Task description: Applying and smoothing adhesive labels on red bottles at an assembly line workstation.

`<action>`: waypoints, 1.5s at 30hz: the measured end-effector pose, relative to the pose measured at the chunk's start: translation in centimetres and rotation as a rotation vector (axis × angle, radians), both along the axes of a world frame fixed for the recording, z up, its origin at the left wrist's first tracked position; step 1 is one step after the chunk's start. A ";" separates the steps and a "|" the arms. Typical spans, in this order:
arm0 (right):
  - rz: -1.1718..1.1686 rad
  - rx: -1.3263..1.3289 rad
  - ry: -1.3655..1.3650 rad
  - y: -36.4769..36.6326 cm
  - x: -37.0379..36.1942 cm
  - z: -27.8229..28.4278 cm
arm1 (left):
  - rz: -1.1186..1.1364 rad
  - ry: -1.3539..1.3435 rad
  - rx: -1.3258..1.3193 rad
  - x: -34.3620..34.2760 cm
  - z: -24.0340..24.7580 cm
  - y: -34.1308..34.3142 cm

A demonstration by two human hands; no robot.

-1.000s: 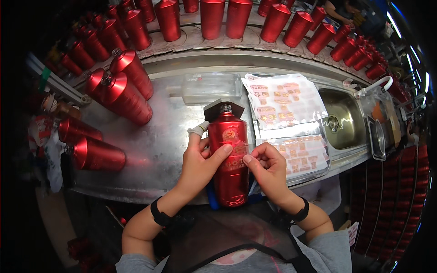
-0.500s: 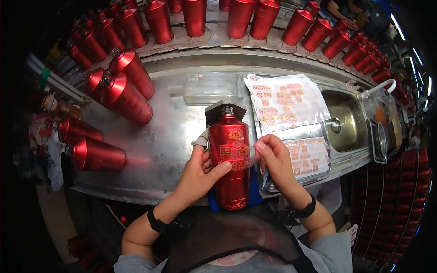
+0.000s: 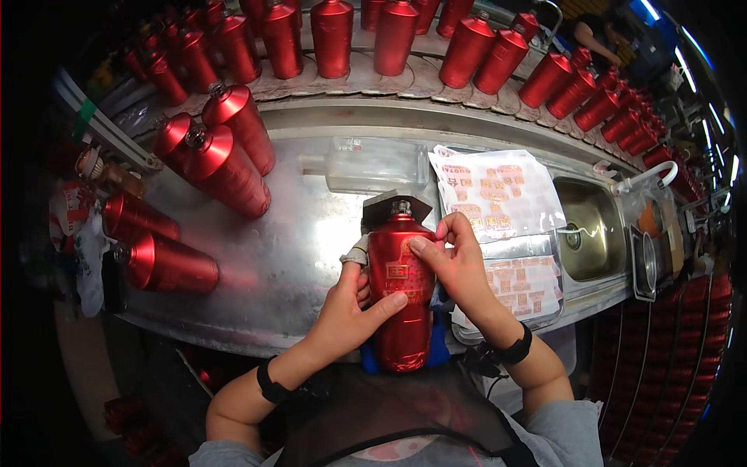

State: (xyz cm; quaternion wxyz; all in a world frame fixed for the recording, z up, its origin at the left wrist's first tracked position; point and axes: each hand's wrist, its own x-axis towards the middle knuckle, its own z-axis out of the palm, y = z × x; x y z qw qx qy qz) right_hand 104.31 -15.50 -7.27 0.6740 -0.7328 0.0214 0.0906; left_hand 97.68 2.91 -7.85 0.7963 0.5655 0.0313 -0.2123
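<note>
A red metallic bottle (image 3: 401, 323) with gold lettering leans in front of me, its neck toward a dark angled rest (image 3: 397, 206). My left hand (image 3: 342, 311) is wrapped round its left side, thumb across the lower lettering; a whitish wrap covers one fingertip. My right hand (image 3: 461, 261) is at the upper right of the bottle. Its thumb presses on the gold emblem near the shoulder and its curled fingers sit at the bottle's edge. Whether clear film lies under that thumb I cannot make out. A blue cloth (image 3: 440, 342) shows beneath the bottle.
Sheets of red-and-gold decals (image 3: 498, 191) lie right of the bottle, beside a metal sink (image 3: 591, 233). A clear rectangular container (image 3: 373, 166) sits behind. Red bottles stand (image 3: 226, 175) and lie (image 3: 171, 263) at left. Several more line a conveyor (image 3: 350, 89) across the back; a person (image 3: 595, 35) is far right.
My right hand has moved up from beside the lettering to the bottle's shoulder, and its thumb now presses there. My left hand keeps its hold. The conveyor bottles have shifted.
</note>
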 end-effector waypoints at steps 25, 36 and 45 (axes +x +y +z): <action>0.134 0.269 0.168 -1.4 -4.1 0.0 | -0.065 0.033 -0.022 0.7 0.3 1.3; 0.098 0.286 0.151 -0.7 -4.7 -0.9 | -0.014 -0.002 0.008 1.1 -0.3 0.6; 0.126 0.243 0.159 -1.3 -3.3 -0.3 | -0.007 0.009 -0.028 1.8 -0.4 0.9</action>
